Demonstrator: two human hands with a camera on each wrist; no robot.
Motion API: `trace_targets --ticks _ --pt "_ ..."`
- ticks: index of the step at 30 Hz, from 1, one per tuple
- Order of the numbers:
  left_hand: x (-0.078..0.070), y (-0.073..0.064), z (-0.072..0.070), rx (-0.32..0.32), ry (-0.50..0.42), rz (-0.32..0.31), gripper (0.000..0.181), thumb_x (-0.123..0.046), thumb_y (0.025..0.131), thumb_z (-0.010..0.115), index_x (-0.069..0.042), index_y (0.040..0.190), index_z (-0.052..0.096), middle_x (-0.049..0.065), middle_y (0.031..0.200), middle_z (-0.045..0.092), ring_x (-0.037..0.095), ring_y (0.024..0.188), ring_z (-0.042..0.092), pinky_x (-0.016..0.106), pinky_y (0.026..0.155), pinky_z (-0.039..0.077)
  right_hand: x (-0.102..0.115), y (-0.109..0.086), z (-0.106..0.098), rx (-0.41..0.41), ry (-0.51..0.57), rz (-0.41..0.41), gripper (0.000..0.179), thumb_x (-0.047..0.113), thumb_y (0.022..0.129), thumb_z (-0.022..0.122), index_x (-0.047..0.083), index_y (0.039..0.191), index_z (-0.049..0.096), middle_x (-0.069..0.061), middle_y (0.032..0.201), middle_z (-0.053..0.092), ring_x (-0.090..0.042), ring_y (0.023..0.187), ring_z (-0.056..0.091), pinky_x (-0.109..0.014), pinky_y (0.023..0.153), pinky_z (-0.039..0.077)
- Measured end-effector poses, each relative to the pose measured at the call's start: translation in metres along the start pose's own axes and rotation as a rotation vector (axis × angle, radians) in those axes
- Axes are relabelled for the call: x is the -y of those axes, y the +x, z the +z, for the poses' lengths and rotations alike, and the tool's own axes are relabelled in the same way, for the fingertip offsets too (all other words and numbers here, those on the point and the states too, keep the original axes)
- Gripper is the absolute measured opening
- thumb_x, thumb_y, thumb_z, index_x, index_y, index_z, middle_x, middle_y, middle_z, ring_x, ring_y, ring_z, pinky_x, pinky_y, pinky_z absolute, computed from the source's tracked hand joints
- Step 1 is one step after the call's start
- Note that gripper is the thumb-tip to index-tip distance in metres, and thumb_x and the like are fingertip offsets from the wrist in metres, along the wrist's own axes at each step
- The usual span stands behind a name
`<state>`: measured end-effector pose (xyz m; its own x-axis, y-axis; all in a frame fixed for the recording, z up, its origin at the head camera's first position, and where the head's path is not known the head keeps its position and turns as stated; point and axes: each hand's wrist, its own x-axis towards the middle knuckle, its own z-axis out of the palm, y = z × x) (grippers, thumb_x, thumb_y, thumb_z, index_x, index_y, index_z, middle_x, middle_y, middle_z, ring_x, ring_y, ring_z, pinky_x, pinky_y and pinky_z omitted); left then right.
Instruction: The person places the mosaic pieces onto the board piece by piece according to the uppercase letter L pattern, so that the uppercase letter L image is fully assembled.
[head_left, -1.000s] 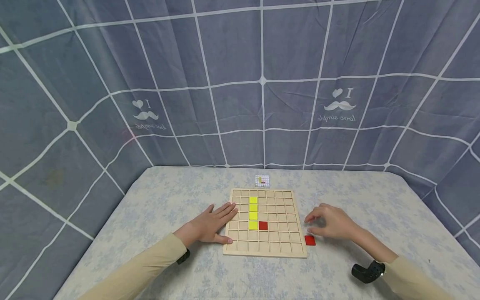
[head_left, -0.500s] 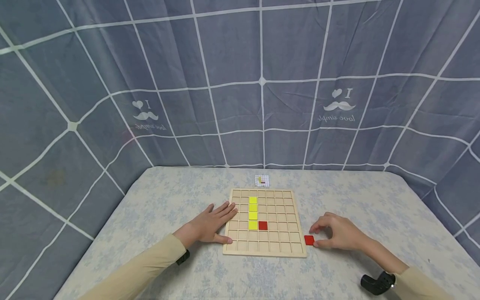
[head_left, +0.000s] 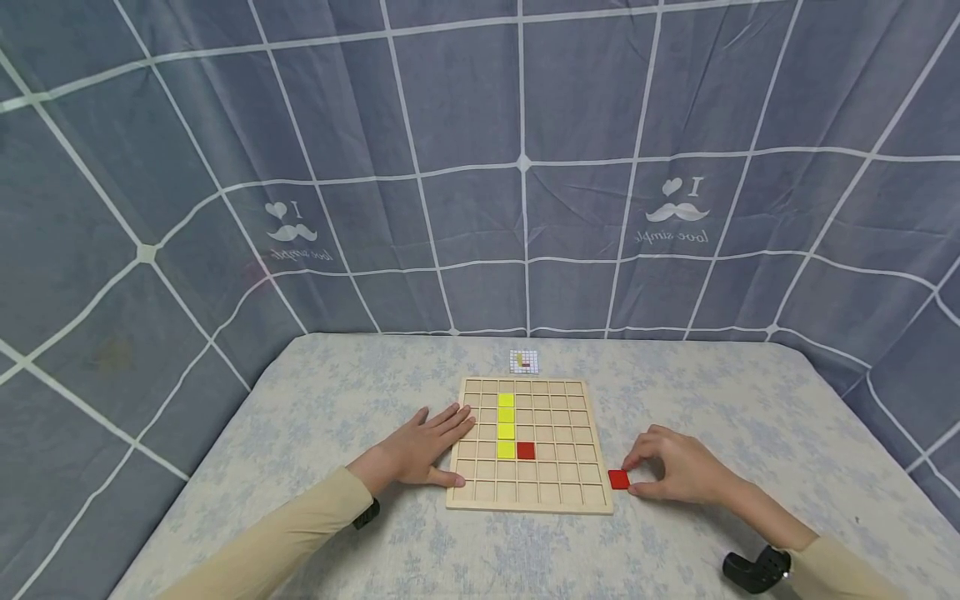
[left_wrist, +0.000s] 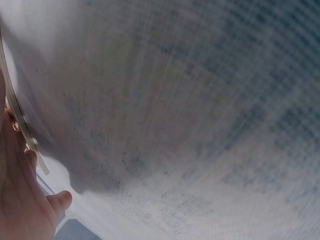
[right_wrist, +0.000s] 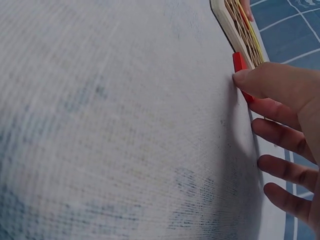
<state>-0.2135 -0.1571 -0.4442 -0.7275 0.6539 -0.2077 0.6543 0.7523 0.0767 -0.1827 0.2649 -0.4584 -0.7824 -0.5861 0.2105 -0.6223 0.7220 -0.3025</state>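
Note:
A wooden grid board (head_left: 566,497) lies on the table with a column of several yellow tiles (head_left: 506,415) in its cells. Beside the lowest yellow one sits a red tile (head_left: 526,451). My left hand (head_left: 422,450) rests flat on the board's left edge, fingers spread. Off the board's right edge, a loose red tile (head_left: 618,479) lies on the cloth. My right hand (head_left: 678,467) pinches this tile between thumb and index finger; in the right wrist view the thumb (right_wrist: 257,80) covers part of the tile, and the other fingers are spread apart.
A small card (head_left: 523,361) printed with a coloured grid lies just behind the board. Pale floral cloth covers the table (head_left: 360,375). A blue-grey curtain (head_left: 465,208) with white lines hangs behind and at the sides.
My right hand has moved right and slightly nearer to me, bringing thumb and index finger onto the loose red tile. The left hand stays still on the board.

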Motion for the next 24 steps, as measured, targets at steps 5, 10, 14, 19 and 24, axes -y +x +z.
trace_targets --ticks 5,10,14,19,24 --pt "0.000 0.000 0.000 0.001 0.001 0.000 0.091 -0.065 0.087 0.053 -0.016 0.156 0.018 0.005 0.163 0.012 0.024 0.151 0.012 0.057 0.117 0.019 0.001 0.001 0.000 -0.019 -0.027 -0.005 0.019 0.030 0.070 0.083 0.034 0.084 0.071 0.024 0.083 0.059 0.002 0.080 0.051 -0.024 0.064 0.047" --pt "0.000 0.000 -0.002 0.006 -0.003 -0.001 0.091 -0.065 0.087 0.053 -0.016 0.156 0.018 0.004 0.163 0.012 0.023 0.151 0.012 0.057 0.117 0.018 0.002 0.001 0.000 -0.042 -0.049 0.007 0.018 0.032 0.070 0.083 0.034 0.082 0.070 0.024 0.081 0.059 0.003 0.077 0.049 -0.020 0.060 0.043" --pt "-0.001 0.000 -0.003 0.011 -0.002 -0.005 0.091 -0.065 0.088 0.053 -0.016 0.156 0.018 0.004 0.163 0.012 0.023 0.151 0.012 0.057 0.117 0.018 0.003 0.002 -0.003 -0.065 -0.056 0.015 0.018 0.033 0.068 0.083 0.033 0.081 0.070 0.023 0.080 0.059 0.002 0.076 0.050 -0.020 0.058 0.042" --pt "-0.002 -0.002 -0.004 0.014 0.001 -0.006 0.091 -0.064 0.088 0.054 -0.015 0.155 0.019 0.005 0.163 0.014 0.024 0.150 0.013 0.058 0.117 0.019 0.003 0.005 -0.005 -0.087 -0.074 0.052 0.019 0.035 0.067 0.084 0.032 0.080 0.071 0.021 0.078 0.059 0.000 0.075 0.052 -0.021 0.058 0.043" --pt "-0.003 -0.003 -0.004 0.018 0.004 -0.013 0.091 -0.065 0.087 0.054 -0.015 0.156 0.018 0.005 0.163 0.014 0.023 0.150 0.013 0.057 0.117 0.018 0.002 0.011 -0.005 -0.103 -0.102 0.127 0.019 0.035 0.066 0.084 0.031 0.079 0.071 0.020 0.076 0.059 0.000 0.072 0.051 -0.020 0.057 0.041"
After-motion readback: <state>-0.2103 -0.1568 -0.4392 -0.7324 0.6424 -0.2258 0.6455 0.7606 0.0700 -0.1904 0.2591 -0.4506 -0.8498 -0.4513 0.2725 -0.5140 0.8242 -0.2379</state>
